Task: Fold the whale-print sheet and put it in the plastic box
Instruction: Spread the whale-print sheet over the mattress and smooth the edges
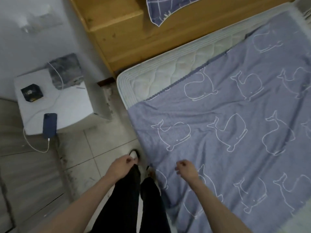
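The whale-print sheet (227, 125), blue-grey with white whale outlines, lies spread and wrinkled over the white mattress (170, 76). Its left edge hangs over the bed's side. My left hand (122, 166) hovers over the floor just left of the bed, its fingers loosely curled and holding nothing. My right hand (186, 169) hangs above the sheet's near left part, fingers also curled and not gripping the cloth. No plastic box is in view.
A white bedside table (55, 105) at the left carries a dark phone (49, 125) on a white charging cable, a small black box (31, 92) and a grey bundle (64, 71). A wooden headboard (127, 36) stands behind the bed. My legs and slippers are on the tiled floor.
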Tool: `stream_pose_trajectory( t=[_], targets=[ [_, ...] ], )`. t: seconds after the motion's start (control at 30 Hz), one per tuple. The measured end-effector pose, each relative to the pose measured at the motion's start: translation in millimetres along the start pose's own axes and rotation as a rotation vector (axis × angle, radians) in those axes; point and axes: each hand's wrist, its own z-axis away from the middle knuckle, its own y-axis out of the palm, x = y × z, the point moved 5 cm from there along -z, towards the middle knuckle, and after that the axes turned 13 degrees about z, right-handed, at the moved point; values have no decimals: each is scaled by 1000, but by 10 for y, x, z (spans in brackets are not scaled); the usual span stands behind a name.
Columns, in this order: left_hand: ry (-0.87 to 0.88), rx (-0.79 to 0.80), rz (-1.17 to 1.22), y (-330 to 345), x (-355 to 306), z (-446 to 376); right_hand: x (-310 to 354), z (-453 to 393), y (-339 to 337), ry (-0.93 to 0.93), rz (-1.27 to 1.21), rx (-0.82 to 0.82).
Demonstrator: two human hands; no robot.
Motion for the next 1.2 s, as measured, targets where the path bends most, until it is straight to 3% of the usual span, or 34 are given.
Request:
stream_pose_trajectory(
  t=[0.1, 0.23, 0.37, 0.47, 0.57, 0.67, 0.9, 1.03, 1.2],
  targets=[
    [97, -69, 6, -254, -694, -891, 1085, -769, -635, -149, 88, -102],
    [277, -270, -154, -442, -1453, -2167, 2298, -1899, -1244, -331, 504, -268],
    [233, -316, -286, -395, -1704, -2941, 3038, -2802, -1536, -473, 888, -311],
    [261, -337, -339, -378, -1752, -3153, 3232, -3200, -1640, -516, 1237, -309],
    [340, -345, -291, -450, -1751, -3220, 3291, -3351, -1663, -565, 1362, -307],
    [364, -244, -261, -525, -1706, -3296, 3322, -3395, -1678, -601, 1434, -280],
    [491, -125, -228, -567, -1668, -3289, 3303, -3402, -1737, -777, 1349, -230],
    [486, -193, -268, -490, -1606, -3223, 3262, -3368, -1669, -903, 1323, -231],
    [416, -302, -252, -459, -1521, -3189, 3264, -3370, -1609, -928, 1305, -246]
  ],
)
